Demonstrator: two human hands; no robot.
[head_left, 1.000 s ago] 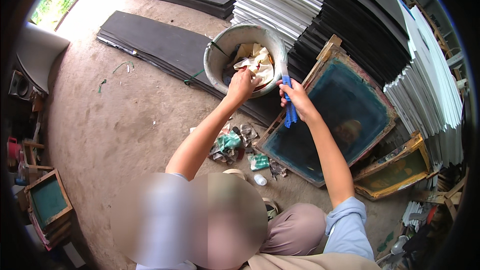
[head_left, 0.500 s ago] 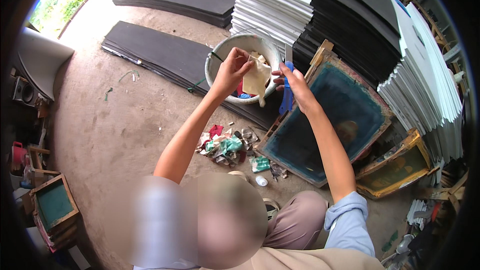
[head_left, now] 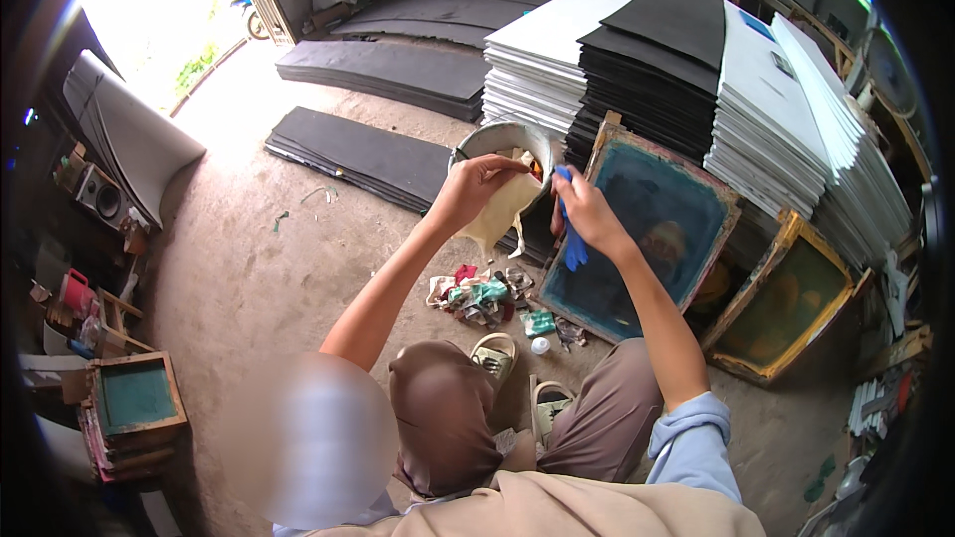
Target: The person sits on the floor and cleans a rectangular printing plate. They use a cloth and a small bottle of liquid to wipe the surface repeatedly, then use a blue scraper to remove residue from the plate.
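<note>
Left hand (head_left: 476, 184) is closed on a pale cream rag (head_left: 505, 214), holding it up just in front of the metal basin (head_left: 494, 139); the rag hangs down from the fingers, lower edge loose. Right hand (head_left: 587, 211) is wrapped around a blue tool (head_left: 570, 229), looks like a brush or scraper handle, can't tell which; it sits just beside the rag and over the near edge of the wooden-framed screen (head_left: 647, 229) that leans against the stacks. Risks as I read them: the rag dangles close to the blue tool, so the two could snag or smear each other if the hands cross. The basin sits on the edge of a dark sheet stack (head_left: 368, 154), so a tug on the rag across its rim could tip it. The screen is only propped, tilted, so pressure from the right hand could slide it down. Around: a pile of coloured rag scraps (head_left: 482, 293) and a small white cap (head_left: 540, 345) on the floor right between the knees and the screen, sandals (head_left: 494, 356) just below them, so the footing there is cluttered. A second framed screen (head_left: 786, 303) leans to the right, near the first. Tall piles of white and black sheets (head_left: 686, 70) block everything behind the basin. A smaller framed screen (head_left: 134, 398) sits on a crate far left, well apart. Another person is partly visible at the top edge, far off.
</note>
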